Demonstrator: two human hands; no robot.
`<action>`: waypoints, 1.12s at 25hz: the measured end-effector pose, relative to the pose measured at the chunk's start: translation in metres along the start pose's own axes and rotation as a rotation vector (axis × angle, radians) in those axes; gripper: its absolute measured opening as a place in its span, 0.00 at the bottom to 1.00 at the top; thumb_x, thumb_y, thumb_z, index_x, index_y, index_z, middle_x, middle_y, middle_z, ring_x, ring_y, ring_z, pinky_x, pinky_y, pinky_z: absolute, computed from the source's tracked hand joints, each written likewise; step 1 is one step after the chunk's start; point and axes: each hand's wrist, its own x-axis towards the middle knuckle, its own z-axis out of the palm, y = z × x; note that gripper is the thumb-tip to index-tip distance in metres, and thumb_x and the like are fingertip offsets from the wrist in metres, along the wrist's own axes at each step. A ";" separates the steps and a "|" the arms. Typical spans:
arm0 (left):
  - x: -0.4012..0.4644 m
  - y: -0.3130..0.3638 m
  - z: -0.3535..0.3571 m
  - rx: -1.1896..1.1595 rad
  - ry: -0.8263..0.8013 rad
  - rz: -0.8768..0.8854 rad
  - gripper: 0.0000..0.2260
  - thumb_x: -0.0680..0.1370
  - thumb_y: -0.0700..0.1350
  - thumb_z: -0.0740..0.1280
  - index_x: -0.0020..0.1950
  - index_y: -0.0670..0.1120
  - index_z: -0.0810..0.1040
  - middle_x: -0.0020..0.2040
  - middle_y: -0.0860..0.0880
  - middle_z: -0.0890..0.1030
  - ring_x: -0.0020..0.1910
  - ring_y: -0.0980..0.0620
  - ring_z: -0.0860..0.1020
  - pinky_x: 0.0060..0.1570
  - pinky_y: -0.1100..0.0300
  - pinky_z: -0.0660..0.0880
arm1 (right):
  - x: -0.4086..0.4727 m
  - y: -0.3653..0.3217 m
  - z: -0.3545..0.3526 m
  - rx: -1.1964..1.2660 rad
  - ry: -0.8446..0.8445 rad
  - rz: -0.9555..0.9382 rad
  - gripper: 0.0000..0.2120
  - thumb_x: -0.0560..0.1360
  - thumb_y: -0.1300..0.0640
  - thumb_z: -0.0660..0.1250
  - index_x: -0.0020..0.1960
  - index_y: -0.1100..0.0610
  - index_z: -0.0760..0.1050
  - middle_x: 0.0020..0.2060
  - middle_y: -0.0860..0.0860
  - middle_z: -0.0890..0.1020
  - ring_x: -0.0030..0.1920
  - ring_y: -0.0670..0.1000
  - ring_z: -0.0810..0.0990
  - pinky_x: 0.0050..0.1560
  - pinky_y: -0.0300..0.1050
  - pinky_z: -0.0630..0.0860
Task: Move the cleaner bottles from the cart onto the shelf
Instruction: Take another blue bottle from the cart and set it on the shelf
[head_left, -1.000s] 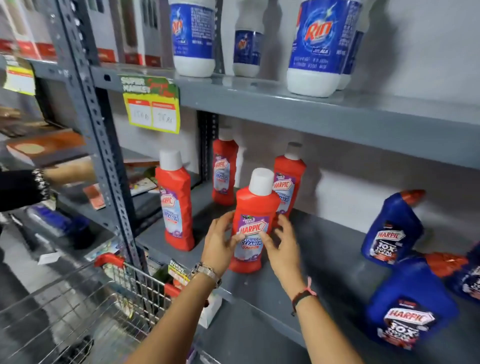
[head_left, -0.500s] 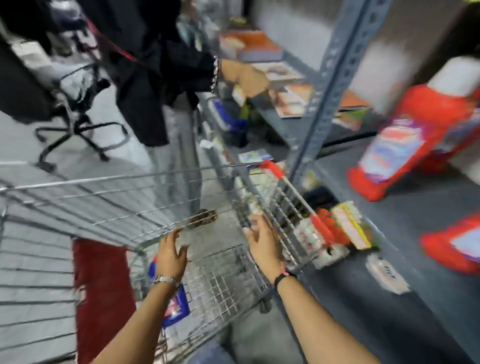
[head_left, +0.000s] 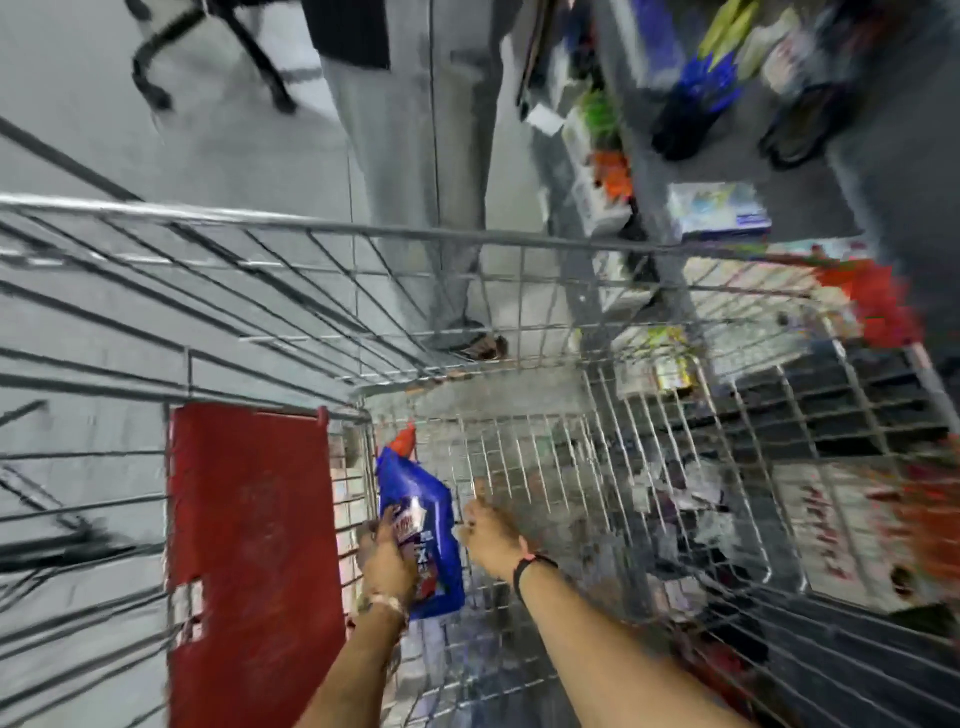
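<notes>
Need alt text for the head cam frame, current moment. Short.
Seen from above, a person's left hand is on a blue cleaner bottle with a red cap lying in a wire shopping cart, while the right hand reaches in beside it. A red panel sits at the cart's left, another person's legs stand beyond the cart, and the image is motion-blurred.

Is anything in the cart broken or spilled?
Nothing looks broken or spilled. The blue bottle lies on its side in the cart beside the red flap, its red cap pointing away, and that seems normal for loose stock. The left hand is on it; the right hand is close beside it. The picture is blurry, so small leaks would not show.
</notes>
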 end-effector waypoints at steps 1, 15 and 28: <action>0.001 0.002 0.005 -0.023 0.050 -0.016 0.23 0.71 0.29 0.62 0.65 0.37 0.65 0.66 0.32 0.66 0.56 0.37 0.71 0.53 0.58 0.70 | 0.007 0.002 0.004 0.038 -0.011 0.020 0.12 0.76 0.64 0.57 0.40 0.47 0.65 0.35 0.50 0.72 0.44 0.53 0.73 0.44 0.45 0.68; 0.003 0.020 0.027 -0.036 -0.004 0.178 0.16 0.72 0.30 0.61 0.59 0.39 0.74 0.55 0.35 0.75 0.52 0.37 0.75 0.58 0.46 0.72 | 0.016 0.032 0.001 0.591 0.245 0.172 0.13 0.76 0.62 0.61 0.59 0.64 0.66 0.51 0.61 0.77 0.51 0.60 0.77 0.57 0.59 0.74; -0.027 0.074 0.002 -0.467 -0.424 0.181 0.13 0.71 0.33 0.66 0.54 0.42 0.74 0.38 0.48 0.80 0.34 0.52 0.77 0.27 0.67 0.77 | -0.056 0.025 -0.074 0.671 0.273 -0.052 0.14 0.73 0.71 0.61 0.58 0.66 0.65 0.51 0.61 0.76 0.47 0.52 0.73 0.47 0.45 0.74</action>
